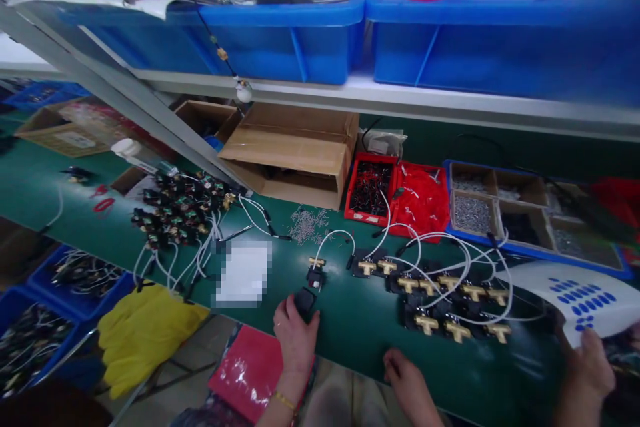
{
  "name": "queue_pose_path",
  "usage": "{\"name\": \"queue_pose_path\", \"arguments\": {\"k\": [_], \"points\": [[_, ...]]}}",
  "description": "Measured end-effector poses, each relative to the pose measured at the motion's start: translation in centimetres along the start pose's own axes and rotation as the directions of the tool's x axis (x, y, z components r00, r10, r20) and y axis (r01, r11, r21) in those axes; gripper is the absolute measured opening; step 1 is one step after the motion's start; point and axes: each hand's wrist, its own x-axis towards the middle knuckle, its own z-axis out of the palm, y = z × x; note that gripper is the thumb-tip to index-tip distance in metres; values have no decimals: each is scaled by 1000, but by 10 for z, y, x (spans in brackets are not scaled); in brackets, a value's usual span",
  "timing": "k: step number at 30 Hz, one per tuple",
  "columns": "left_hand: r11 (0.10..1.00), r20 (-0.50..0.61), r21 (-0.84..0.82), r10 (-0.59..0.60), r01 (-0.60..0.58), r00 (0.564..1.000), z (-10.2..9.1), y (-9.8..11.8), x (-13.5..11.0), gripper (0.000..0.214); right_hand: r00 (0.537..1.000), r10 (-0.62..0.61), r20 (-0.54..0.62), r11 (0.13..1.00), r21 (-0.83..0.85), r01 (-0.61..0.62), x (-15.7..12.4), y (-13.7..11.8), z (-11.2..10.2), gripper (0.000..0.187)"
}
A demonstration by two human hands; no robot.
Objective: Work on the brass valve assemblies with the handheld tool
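My left hand [296,332] is closed on a black square plastic cover [305,302] at the front of the green bench. Just beyond it lies a single unit with a brass tee fitting [317,261], a black housing [315,277] and a white cable [336,232] looping to the right. My right hand [407,380] rests at the bench's front edge, its fingers curled in; whatever they may hold is hidden. To its upper right, several similar brass-tee units [427,325] lie in rows with their white cables crossing over them.
Another person's hand [590,363] holds a white sheet with blue dots [575,297] at right. Loose screws [306,223], a red tray of wired parts [371,188], a blue-edged compartment tray [471,213] and a cardboard box [295,147] stand behind. Circuit-board assemblies [175,207] are piled left.
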Motion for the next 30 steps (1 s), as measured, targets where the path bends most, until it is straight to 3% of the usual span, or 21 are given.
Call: {"name": "queue_pose_path", "arguments": {"k": [5,7,8,10,12,14,15,16,17,18,20,21,22,23,24,25,26,27,29,30], "points": [[994,37,110,-25,21,999,6,-1,15,61,997,62,-45,998,26,-61,-8,-1,11,20],[992,68,129,-23,14,997,9,-4,19,50,975,131,-182,989,98,-115,-8,-2,-2,20],[991,79,134,-22,11,997,9,-5,22,46,942,177,-284,979,148,-140,-7,-1,-18,19],[990,88,137,-18,6,996,11,-5,26,43,809,286,-513,950,265,-167,-2,4,-67,17],[991,81,133,-9,-2,997,11,-4,28,46,599,396,-696,910,383,-157,2,14,-133,19],[992,45,124,-1,-5,999,9,-1,26,51,351,502,-790,861,494,-121,3,27,-203,18],[993,21,115,9,-12,1000,7,2,24,54,235,549,-802,834,542,-98,2,34,-233,28],[995,-4,101,27,-27,1000,5,5,21,58,160,596,-787,803,587,-104,-1,43,-258,45],[995,-22,81,57,-55,998,4,10,18,60,164,630,-759,776,615,-137,-4,53,-277,47],[994,-31,52,102,-101,994,2,16,16,61,237,633,-737,774,608,-175,-10,63,-289,38],[974,-15,-27,227,-227,974,3,32,13,58,548,647,-530,699,700,-147,-22,86,-296,41],[954,0,-74,292,-292,956,5,41,13,56,702,620,-350,601,787,-140,-28,97,-293,37],[929,15,-121,353,-349,936,8,51,15,55,825,550,-127,449,878,-164,-33,108,-288,33],[903,28,-165,405,-396,914,11,61,19,55,897,429,106,258,937,-234,-37,118,-281,29],[879,38,-205,446,-430,894,16,70,23,57,912,253,322,55,937,-346,-39,126,-275,27],[858,46,-239,477,-454,877,20,79,28,60,871,30,491,-127,866,-484,-39,132,-270,27],[840,54,-269,501,-471,864,25,86,34,63,777,-215,592,-269,729,-630,-38,137,-267,29],[826,63,-294,519,-481,853,29,93,40,67,643,-451,619,-351,539,-765,-35,140,-265,33],[806,89,-331,544,-490,835,37,102,52,71,321,-802,504,-319,94,-943,-28,142,-264,39],[800,105,-345,553,-491,827,40,105,57,73,220,-891,397,-296,-141,-945,-24,142,-264,40]]}}
